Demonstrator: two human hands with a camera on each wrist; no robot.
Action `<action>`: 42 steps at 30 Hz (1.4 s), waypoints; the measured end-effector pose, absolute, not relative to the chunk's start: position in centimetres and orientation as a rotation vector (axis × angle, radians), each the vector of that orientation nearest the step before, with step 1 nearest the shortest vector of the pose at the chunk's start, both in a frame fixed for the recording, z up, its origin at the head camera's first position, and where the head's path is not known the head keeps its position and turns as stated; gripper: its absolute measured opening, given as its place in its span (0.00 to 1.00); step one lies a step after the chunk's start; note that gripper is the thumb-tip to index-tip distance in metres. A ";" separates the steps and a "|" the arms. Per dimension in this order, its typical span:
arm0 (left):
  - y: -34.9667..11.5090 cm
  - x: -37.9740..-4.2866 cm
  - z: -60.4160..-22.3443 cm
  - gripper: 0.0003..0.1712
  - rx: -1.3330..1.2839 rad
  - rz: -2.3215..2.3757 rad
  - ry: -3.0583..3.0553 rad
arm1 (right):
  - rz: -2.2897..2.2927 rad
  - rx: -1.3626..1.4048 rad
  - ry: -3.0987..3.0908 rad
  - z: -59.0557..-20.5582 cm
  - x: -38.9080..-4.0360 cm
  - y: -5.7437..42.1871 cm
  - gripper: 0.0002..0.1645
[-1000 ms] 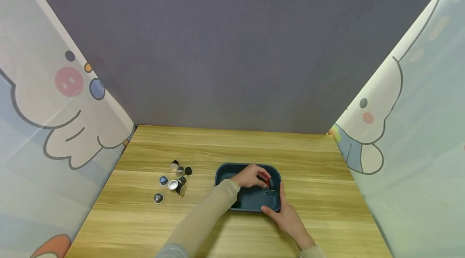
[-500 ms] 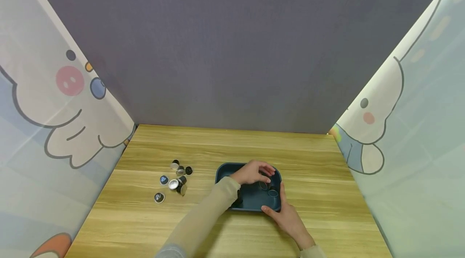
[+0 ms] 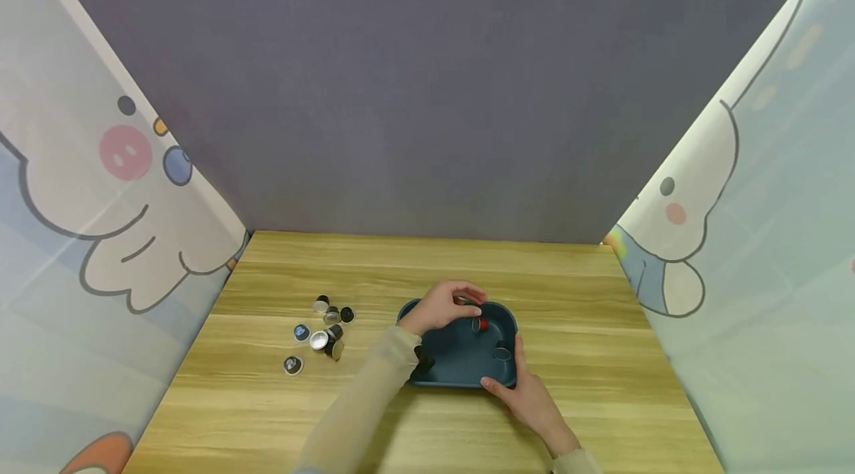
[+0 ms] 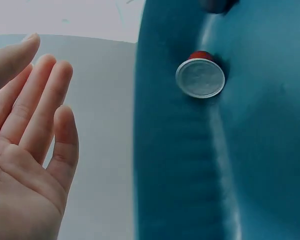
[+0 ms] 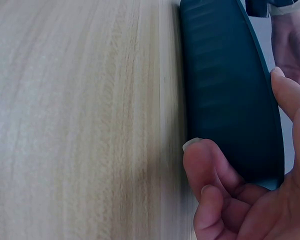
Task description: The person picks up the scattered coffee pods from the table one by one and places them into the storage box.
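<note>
My left hand (image 3: pixel 444 305) is over the back rim of a dark blue tray (image 3: pixel 461 370), fingers loosely bent with nothing between them. In the left wrist view that hand (image 4: pixel 32 130) shows its palm, beside the tray wall. A red coffee capsule (image 3: pixel 484 325) with a silver lid lies on its side in the tray, just right of the left hand. A dark capsule (image 3: pixel 502 352) lies near the tray's right end. My right hand (image 3: pixel 528 396) grips the tray's front right corner; the right wrist view shows its curled fingers (image 5: pixel 205 165) against the outer wall.
Several loose coffee capsules (image 3: pixel 318 340), mostly dark with silver or pale lids, are scattered on the wooden table (image 3: pixel 588 326) left of the tray. More dark capsules (image 3: pixel 424 361) lie in the tray's left end, partly behind the left sleeve. A grey panel (image 3: pixel 427 125) stands behind.
My left hand has let go of the red capsule, which now lies in the tray, and has drawn back up and left. The right hand has stayed on the tray corner.
</note>
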State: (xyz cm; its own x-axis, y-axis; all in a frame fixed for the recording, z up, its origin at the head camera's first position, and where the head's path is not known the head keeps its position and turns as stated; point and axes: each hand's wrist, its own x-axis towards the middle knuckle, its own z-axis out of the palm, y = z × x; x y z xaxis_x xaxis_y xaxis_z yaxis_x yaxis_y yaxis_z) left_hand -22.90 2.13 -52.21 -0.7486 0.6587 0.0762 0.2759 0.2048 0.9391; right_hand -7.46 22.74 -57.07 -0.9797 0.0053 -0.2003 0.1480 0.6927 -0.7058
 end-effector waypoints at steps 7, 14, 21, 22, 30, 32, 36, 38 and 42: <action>-0.2 -22.1 -52.1 0.17 0.889 1.683 2.187 | -1.154 0.128 2.725 -57.0 -7.1 22.8 0.69; -2.4 -20.7 -52.1 0.18 0.865 1.752 2.219 | -1.165 0.133 2.732 -57.3 -7.1 22.7 0.69; -5.0 -19.3 -52.0 0.19 0.796 1.776 2.271 | -1.150 0.133 2.734 -57.6 -7.1 22.7 0.69; -5.4 -18.8 -51.6 0.18 0.778 1.777 2.272 | -1.150 0.137 2.733 -57.6 -7.2 22.7 0.70; -8.7 -15.7 -50.1 0.17 0.646 1.883 2.316 | -1.140 0.139 2.740 -57.8 -7.2 22.7 0.70; -9.4 -15.2 -50.3 0.16 0.620 1.911 2.357 | -1.142 0.139 2.738 -57.7 -7.3 22.7 0.70; -10.9 -14.6 -50.8 0.16 0.539 1.941 2.434 | -1.149 0.142 2.734 -57.7 -7.4 22.7 0.70; -11.7 -14.4 -51.1 0.16 0.488 1.947 2.462 | -1.150 0.142 2.735 -57.7 -7.4 22.8 0.70; -13.3 -13.8 -52.0 0.16 0.398 1.988 2.485 | -1.147 0.146 2.729 -57.6 -7.5 22.7 0.70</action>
